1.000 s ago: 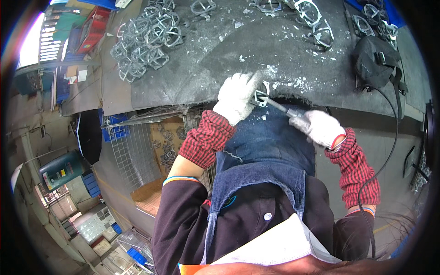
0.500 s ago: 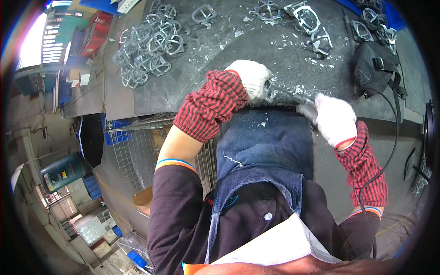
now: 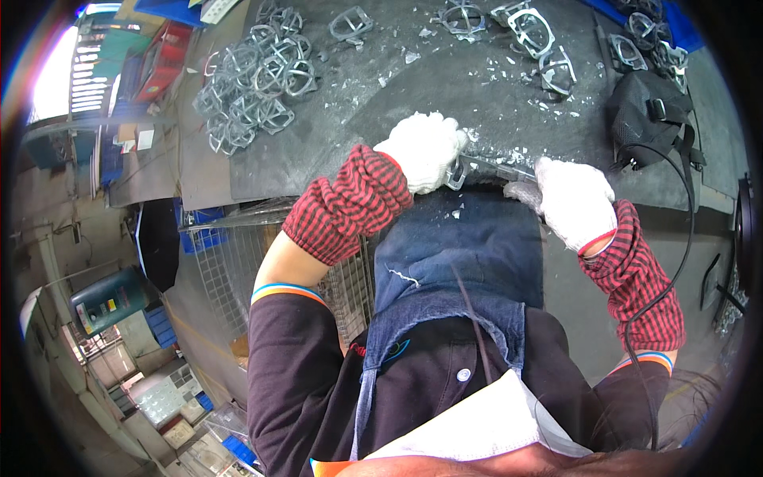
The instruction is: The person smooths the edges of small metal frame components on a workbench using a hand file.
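My left hand (image 3: 425,151), in a white knit glove, is closed around a small silvery metal frame (image 3: 455,175) at the near edge of the worktable. Its lower corner shows beside the fingers; the glove hides the rest. In my right hand (image 3: 579,203), also gloved, is a long, flat metal tool like a file (image 3: 502,168). The tool reaches left across the table edge and its tip meets or overlaps the metal frame. The thumb of the right glove looks grey and worn, and the tool's handle is hidden in the grip.
A heap of similar metal frames (image 3: 258,83) lies on the dark worktable (image 3: 381,107) at far left. Loose frames (image 3: 531,33) and pale chips are scattered beyond my hands. At right sit a black bag (image 3: 648,111) and a hanging cable (image 3: 688,215). A wire cage (image 3: 222,270) stands below.
My left hand has shifted slightly left and toward me, its wrist turned, with the metal frame still in it. My right hand has moved a little left and down, and the tool lies flatter.
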{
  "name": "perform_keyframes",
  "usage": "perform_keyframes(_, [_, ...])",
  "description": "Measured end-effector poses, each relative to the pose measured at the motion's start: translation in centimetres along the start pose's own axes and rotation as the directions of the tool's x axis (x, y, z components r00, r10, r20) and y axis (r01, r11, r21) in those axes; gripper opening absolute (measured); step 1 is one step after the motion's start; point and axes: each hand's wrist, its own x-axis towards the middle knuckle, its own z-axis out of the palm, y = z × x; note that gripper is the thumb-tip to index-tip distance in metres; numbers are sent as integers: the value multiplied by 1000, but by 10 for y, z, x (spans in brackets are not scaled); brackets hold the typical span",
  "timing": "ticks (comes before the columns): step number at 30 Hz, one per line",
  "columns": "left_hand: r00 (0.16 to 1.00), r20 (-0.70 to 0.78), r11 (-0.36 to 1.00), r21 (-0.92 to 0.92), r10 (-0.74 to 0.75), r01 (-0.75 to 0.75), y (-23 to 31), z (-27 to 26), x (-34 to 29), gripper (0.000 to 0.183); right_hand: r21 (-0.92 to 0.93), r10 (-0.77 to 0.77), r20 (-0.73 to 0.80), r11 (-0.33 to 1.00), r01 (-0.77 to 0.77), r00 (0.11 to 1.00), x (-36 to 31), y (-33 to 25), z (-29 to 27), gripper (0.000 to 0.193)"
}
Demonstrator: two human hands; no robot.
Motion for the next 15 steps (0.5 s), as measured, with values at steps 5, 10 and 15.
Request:
perform_keyframes(5, [976, -201, 996, -16, -85, 83, 21, 24, -28, 39, 58, 89, 197, 993, -102, 976, -20, -5, 23, 65])
perform_keyframes(10, [923, -313, 974, -56, -224, 217, 37, 47, -35, 51, 390, 253, 777, 524, -757, 576, -37, -12, 48, 73])
perform_keyframes(15, [939, -274, 978, -73, -208, 195, 34, 48, -34, 47, 468, 215, 632, 660, -587, 745, -43, -22, 56, 77])
